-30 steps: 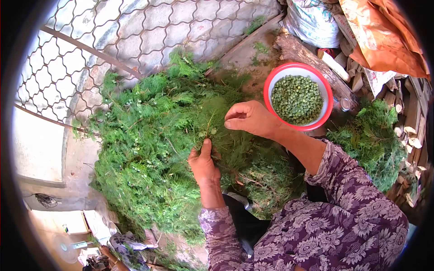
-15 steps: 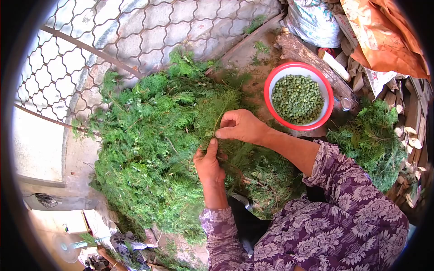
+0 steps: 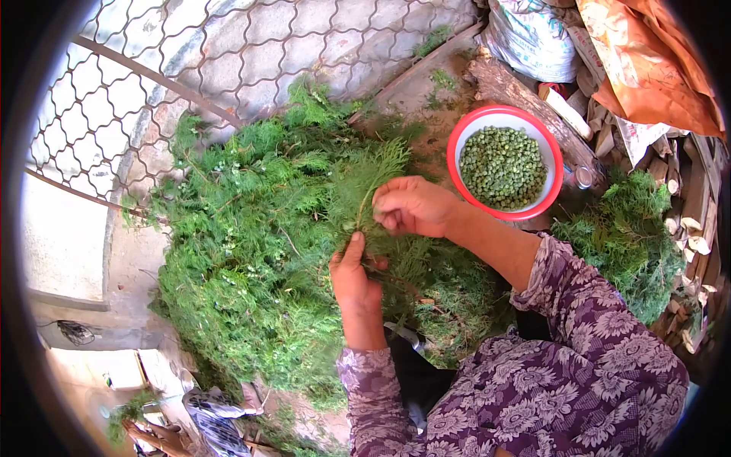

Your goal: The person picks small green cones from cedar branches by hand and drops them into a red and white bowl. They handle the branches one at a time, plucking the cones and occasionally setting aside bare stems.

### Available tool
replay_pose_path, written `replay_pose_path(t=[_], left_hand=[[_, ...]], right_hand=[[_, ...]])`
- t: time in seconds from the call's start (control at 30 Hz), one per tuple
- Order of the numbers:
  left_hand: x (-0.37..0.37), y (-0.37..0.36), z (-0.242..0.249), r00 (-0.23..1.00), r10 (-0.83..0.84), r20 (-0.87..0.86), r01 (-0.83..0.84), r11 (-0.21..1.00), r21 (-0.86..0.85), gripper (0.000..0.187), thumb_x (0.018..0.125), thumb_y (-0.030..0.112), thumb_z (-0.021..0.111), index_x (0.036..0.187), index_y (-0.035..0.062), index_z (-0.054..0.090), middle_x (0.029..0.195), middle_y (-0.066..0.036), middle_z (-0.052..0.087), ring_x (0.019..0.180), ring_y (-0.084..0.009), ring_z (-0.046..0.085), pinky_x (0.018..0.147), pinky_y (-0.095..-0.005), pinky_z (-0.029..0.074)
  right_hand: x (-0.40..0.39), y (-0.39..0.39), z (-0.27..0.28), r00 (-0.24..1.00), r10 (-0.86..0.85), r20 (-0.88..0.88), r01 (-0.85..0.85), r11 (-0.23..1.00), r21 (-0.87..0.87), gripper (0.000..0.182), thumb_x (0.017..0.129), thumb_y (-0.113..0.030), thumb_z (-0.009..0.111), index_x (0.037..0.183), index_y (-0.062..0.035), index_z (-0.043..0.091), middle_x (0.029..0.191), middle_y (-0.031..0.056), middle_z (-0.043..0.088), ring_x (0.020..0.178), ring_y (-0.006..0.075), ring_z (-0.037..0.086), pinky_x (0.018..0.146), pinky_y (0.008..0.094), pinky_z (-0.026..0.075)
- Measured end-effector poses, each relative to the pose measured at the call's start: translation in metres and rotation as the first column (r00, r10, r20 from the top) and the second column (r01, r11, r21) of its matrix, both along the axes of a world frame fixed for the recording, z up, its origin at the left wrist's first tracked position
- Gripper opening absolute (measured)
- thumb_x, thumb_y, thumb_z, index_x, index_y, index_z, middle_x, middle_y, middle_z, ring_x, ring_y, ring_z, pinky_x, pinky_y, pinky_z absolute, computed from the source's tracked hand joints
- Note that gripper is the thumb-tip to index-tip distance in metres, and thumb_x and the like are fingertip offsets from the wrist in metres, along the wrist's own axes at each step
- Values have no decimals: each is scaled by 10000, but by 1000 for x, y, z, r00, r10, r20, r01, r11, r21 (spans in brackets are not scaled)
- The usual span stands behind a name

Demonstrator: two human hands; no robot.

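My left hand grips the stem of a green evergreen sprig, its thumb pressed on the stem. The feathery end of the sprig points up and to the right. Just right of that stem is my right hand, fingers curled together; whatever they may hold is hidden. Under and beyond both hands lies a big heap of evergreen branches with small pale green cones among the leaves. To the right of my right hand, a red-rimmed white basin holds many small green cones.
A wire mesh fence borders the heap at the back. A log, a white sack and an orange sack lie beyond the basin. More cut branches and split firewood are on the right.
My right hand has moved slightly right, away from the left thumb and the stem, with its fingers curling in. The sprig's tip now stands out more upright. My left hand stays almost in place.
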State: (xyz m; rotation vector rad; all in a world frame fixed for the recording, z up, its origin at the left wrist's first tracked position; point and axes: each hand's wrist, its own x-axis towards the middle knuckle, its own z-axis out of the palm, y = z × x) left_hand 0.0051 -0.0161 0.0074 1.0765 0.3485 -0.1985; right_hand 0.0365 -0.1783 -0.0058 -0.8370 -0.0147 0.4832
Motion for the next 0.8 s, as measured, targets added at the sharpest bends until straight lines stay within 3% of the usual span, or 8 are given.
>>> replay_pose_path(t=[0.07,0.13,0.33,0.4,0.53,0.57,0.63,0.8], left_hand=[[-1,4,1,1000,22,-8,-23,1000,-18,111,786,109,612,838,32,552,715,-50,576,483,-144,484,417,-275,408],[0,6,2,999,38,-13,-38,999,-33,115,786,110,610,833,30,542,709,-61,573,481,-156,482,416,-289,406],[0,1,6,992,109,-64,-109,994,10,93,819,146,574,802,89,502,639,-18,486,479,-130,405,456,-287,345],[3,5,0,990,111,-90,-112,994,-9,97,834,165,555,814,93,493,627,-12,475,486,-130,413,465,-285,346],[6,12,-10,995,94,-43,-98,990,-97,116,808,147,595,836,48,542,704,-54,550,509,-165,488,447,-297,406],[6,11,-10,994,95,-51,-99,991,-85,118,810,150,592,846,48,546,719,-53,557,520,-162,491,455,-292,405],[4,9,-9,994,96,-59,-100,992,-73,120,812,153,589,856,48,549,734,-52,565,531,-159,494,462,-288,404],[2,6,-6,998,53,-46,-55,998,-42,151,811,164,594,894,44,559,750,-47,578,562,-150,513,486,-280,407]], right_hand=[[2,-7,2,999,-22,27,12,939,343,40,775,-69,553,808,-48,562,741,48,584,591,117,547,558,258,464],[-1,-11,11,1000,-6,31,-6,930,369,67,784,-60,533,848,-50,549,775,49,585,614,125,557,569,263,469],[-9,-11,19,992,66,107,-68,998,12,118,759,-129,569,850,-54,556,752,35,578,608,101,549,504,245,447],[-15,-10,23,917,341,207,-252,898,-362,170,731,-164,595,849,-42,577,704,24,568,574,87,529,475,236,422],[-17,2,10,933,313,179,-188,844,-502,215,721,-180,607,855,-13,583,688,33,570,553,92,521,479,232,407],[-15,5,5,933,312,178,-187,845,-502,215,721,-180,607,855,-13,583,688,33,570,553,92,521,479,232,407],[-12,12,-1,965,72,252,55,885,-463,220,740,-161,631,901,-23,575,700,8,563,564,72,508,471,213,389],[-14,19,0,967,3,253,79,945,-317,276,710,-147,675,924,-21,556,708,11,556,576,65,492,487,218,387]])
